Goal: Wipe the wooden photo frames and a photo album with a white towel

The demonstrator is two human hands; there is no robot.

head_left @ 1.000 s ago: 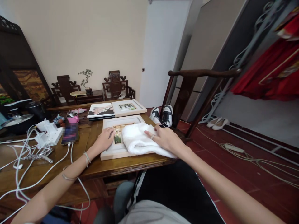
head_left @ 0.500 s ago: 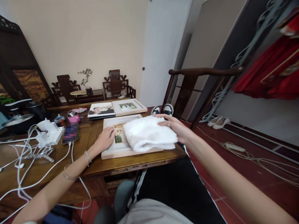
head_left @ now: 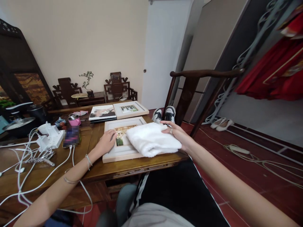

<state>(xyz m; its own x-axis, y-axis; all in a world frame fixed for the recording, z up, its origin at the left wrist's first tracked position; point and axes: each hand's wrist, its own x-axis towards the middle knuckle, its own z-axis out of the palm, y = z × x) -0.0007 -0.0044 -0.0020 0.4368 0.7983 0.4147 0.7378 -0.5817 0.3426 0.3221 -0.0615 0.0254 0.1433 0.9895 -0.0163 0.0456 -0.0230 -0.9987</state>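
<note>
A framed picture (head_left: 120, 141) with a pale wooden frame lies flat near the front edge of the brown wooden table (head_left: 94, 170). Across its right part is a folded, fluffy white towel (head_left: 151, 138), which hides much of the frame and some of the picture. My right hand (head_left: 176, 134) grips the towel at its right side, thumb and fingers around the edge. On the left part of the frame rests my left hand (head_left: 107, 141), its fingers lying loosely over the border beside the picture, holding nothing.
Behind lie another framed picture (head_left: 130, 108) and a stack of photo panels (head_left: 102, 113). To the left are a phone (head_left: 71, 137), a pink mug (head_left: 74, 120), a white power strip (head_left: 53, 135) with tangled cables and a lidded pan (head_left: 20, 124). A wooden chair (head_left: 189, 91) stands at the right.
The towel has slid slightly to the right and toward me with my right hand, uncovering more of the picture. My left hand stays in place on the frame.
</note>
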